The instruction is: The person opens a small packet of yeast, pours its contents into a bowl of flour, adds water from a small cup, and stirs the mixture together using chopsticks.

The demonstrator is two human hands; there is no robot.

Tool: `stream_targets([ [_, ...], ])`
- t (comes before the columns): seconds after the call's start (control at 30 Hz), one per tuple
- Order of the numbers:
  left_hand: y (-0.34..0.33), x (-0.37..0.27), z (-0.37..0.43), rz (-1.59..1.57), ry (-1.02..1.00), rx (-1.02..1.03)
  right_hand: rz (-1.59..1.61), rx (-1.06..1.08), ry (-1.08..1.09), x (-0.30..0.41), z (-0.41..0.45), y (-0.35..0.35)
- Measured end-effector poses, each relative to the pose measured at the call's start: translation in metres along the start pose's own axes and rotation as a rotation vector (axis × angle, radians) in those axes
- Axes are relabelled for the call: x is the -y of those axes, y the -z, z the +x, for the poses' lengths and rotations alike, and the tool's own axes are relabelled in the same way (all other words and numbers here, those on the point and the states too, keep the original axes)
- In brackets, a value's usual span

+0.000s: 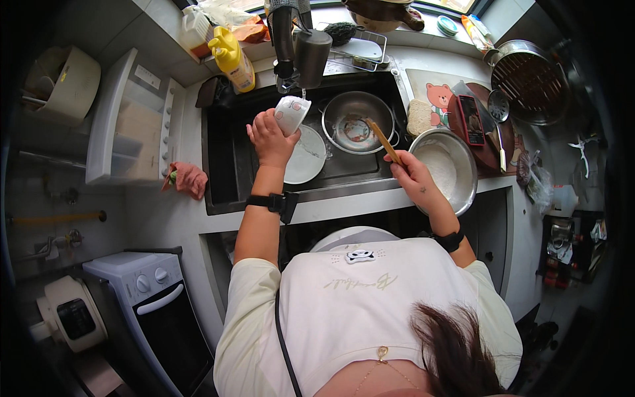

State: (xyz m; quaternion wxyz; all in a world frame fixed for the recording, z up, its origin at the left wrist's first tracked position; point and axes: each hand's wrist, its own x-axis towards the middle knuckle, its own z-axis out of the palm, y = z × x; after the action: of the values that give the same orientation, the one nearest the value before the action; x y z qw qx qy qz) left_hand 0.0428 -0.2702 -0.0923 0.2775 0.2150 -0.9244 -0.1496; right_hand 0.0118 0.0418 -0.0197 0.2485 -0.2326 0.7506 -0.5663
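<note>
My left hand (pixel 273 139) grips a small white bowl (pixel 291 115) with a printed pattern, tilted beneath the dark faucet (pixel 312 57). A thin stream of water runs from the spout to the bowl. Wooden chopsticks (pixel 381 138) are held in my right hand (pixel 415 179), their tips pointing over the sink's right part. Just beside that hand stands a stainless steel basin (pixel 469 171) with something white, perhaps flour, inside. In the black sink (pixel 230 159) lie a wet white plate (pixel 306 161), below the bowl, and a two-handled metal pan (pixel 358 101) holding some water and scraps.
A yellow bottle (pixel 235 62) stands behind the sink, near a wire rack (pixel 378 44). At right are a sponge (pixel 420 118), a round board (pixel 488 149) bearing a phone (pixel 470 120) and slotted spoon (pixel 498 106), and a steamer pot (pixel 528 82). A pink cloth (pixel 187 179) lies left.
</note>
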Motion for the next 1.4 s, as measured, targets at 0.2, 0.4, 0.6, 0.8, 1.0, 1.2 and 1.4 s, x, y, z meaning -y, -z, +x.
stream_targets([
  [0.2,0.001,0.014,0.001,0.124,-0.109,-0.12,0.009,0.029,0.004,0.003,0.007,-0.005],
  [0.4,0.006,-0.009,0.008,-1.464,1.215,0.607,0.133,0.066,-0.126,0.013,0.007,-0.007],
  [0.6,0.003,-0.029,0.007,-1.626,1.132,0.633,0.03,0.055,-0.022,0.001,0.011,-0.01],
  [0.8,-0.001,-0.031,0.008,-1.582,1.089,0.634,0.024,0.026,-0.011,-0.001,0.008,-0.01],
  [1.0,0.0,-0.035,0.009,-1.601,1.131,0.632,-0.006,-0.014,-0.049,-0.004,0.01,-0.007],
  [1.2,-0.004,-0.032,0.008,-1.629,1.155,0.63,-0.025,0.024,-0.053,0.003,0.013,-0.01],
  [1.4,-0.004,-0.027,0.008,-1.628,1.14,0.643,-0.029,0.049,0.027,-0.009,0.02,-0.013],
])
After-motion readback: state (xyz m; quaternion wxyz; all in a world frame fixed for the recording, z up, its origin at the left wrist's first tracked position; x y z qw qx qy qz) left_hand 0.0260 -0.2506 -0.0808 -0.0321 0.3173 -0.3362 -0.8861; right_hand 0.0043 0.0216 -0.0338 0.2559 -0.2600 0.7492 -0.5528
